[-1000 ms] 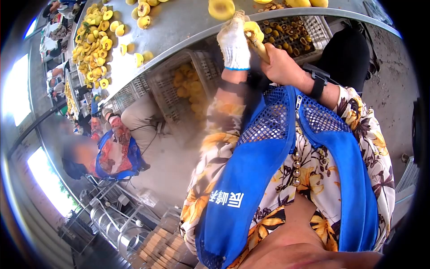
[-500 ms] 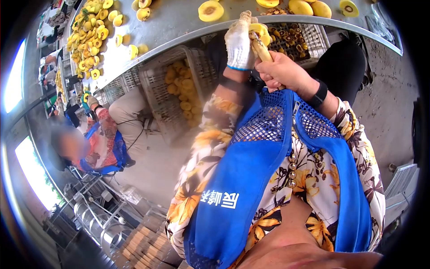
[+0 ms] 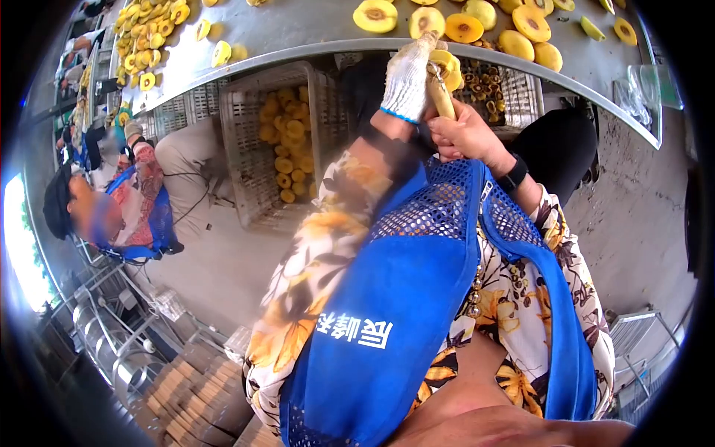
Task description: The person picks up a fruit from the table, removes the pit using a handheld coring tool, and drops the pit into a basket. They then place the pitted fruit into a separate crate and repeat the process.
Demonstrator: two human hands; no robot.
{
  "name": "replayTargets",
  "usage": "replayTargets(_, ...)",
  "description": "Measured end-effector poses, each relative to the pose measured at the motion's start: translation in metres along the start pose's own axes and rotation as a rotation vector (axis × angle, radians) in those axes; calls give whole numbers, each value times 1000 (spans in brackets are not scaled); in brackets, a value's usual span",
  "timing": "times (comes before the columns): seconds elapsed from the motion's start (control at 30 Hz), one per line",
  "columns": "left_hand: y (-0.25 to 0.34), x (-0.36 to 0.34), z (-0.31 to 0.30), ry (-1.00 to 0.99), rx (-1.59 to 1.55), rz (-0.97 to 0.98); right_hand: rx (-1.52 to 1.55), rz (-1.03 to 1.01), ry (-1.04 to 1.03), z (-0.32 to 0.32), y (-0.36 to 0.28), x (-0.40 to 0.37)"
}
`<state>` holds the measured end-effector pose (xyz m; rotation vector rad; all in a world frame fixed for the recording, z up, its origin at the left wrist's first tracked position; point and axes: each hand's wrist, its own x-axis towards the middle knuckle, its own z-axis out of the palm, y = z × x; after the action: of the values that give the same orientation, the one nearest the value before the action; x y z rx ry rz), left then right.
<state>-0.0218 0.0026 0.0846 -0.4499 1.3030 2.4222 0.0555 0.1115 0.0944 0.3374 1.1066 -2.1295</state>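
My left hand (image 3: pixel 406 80), in a white knitted glove, is closed around a yellow peach half (image 3: pixel 450 68) just below the metal table's edge. My bare right hand (image 3: pixel 471 134) grips the light wooden handle of a pitting tool (image 3: pixel 441 97). The metal end of that tool meets the peach half, and its tip is hidden by the fruit and glove. Straight beyond my hands, several cut peach halves (image 3: pixel 463 28) lie on the table, some with the reddish centre facing up.
The metal table's rim (image 3: pixel 298 51) curves across the top. Below it, a plastic crate (image 3: pixel 240 160) holds peach halves, and another crate (image 3: pixel 527 95) holds dark pits. A peach pile (image 3: pixel 145 37) lies far left. A co-worker (image 3: pixel 153 167) sits at the left.
The view has shifted, bringing more peach halves on the right of the table into sight. Both hands stay together at the peach half, with the tool against it.
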Motion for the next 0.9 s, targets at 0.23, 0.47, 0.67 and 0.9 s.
replayTargets(0.23, 3, 13, -25, -1, -241, -134, -109, -416, 71, -8, 10, 6)
replayTargets(0.47, 62, -17, -96, 206, -138, 80, -300, -261, 335, -21, 5, -3)
replayTargets(0.67, 109, -19, -148, 839, 1717, 494, -320, -214, 409, -34, 11, 3)
replayTargets(0.9, 88, 100, -54, 248, 1815, 464, -485, -269, 367, -24, 8, 2)
